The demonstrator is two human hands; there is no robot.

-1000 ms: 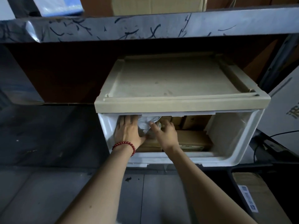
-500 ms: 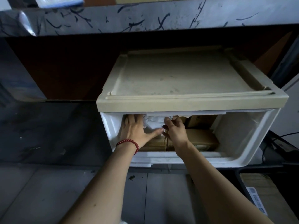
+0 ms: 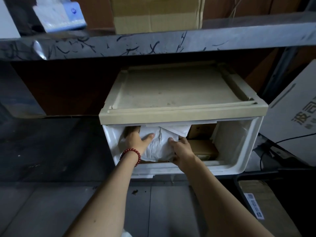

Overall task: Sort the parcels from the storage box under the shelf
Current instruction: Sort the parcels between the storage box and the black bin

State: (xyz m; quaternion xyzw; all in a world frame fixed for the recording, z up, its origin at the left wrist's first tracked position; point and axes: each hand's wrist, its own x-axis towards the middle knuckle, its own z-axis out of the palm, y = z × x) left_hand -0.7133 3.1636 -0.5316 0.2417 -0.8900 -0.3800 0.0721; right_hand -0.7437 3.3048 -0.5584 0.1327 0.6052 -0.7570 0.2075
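Under the scuffed metal shelf (image 3: 153, 43), a left hand (image 3: 136, 141) at 9 o'clock and a right hand (image 3: 181, 151) at 4 o'clock clutch a crumpled white plastic parcel (image 3: 160, 144) inside the beige-lidded white storage box (image 3: 239, 151), apparently mid-retrieval, next needing a pull out through the open front.

dim, shadowy, wide-angle bending at edges

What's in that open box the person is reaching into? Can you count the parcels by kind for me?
White plastic bag parcel, gripped by left hand and right hand: 1
Brown cardboard parcels, one behind, one in front: 2
Total: 3 in sight; more may lie hidden under the bag.
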